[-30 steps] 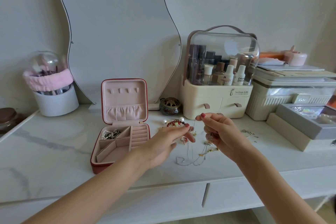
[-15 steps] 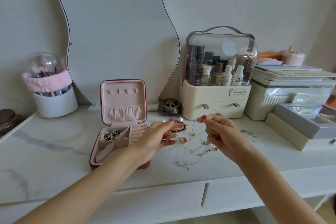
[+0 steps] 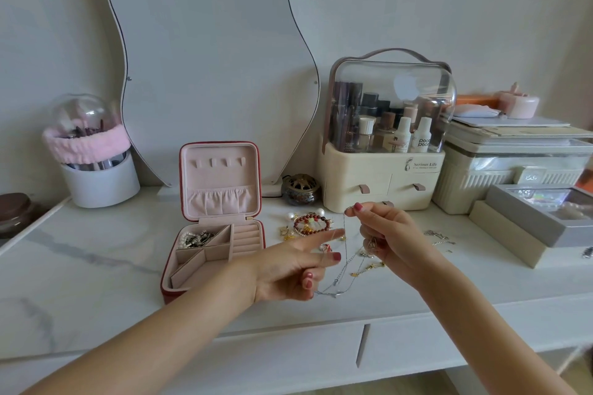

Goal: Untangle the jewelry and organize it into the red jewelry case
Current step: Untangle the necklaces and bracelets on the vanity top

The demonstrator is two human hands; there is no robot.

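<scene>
Necklace (image 3: 344,253) dangles right of the case (image 3: 218,234), pinched by her right hand (image 3: 390,240), left hand (image 3: 288,269) half spread beside it.

jewelry case (image 3: 214,236) left of bracelet (image 3: 312,223)

My left hand (image 3: 290,269) hides part of the thin chain (image 3: 344,269); at three o'clock, the grey box (image 3: 539,218) runs off-frame.

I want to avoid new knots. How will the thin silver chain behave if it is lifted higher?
The silver chain hangs limp from the right hand, so it is probably floppy and light. Its lower end lies looped on the table near the gold chain, so it may snag.
</scene>
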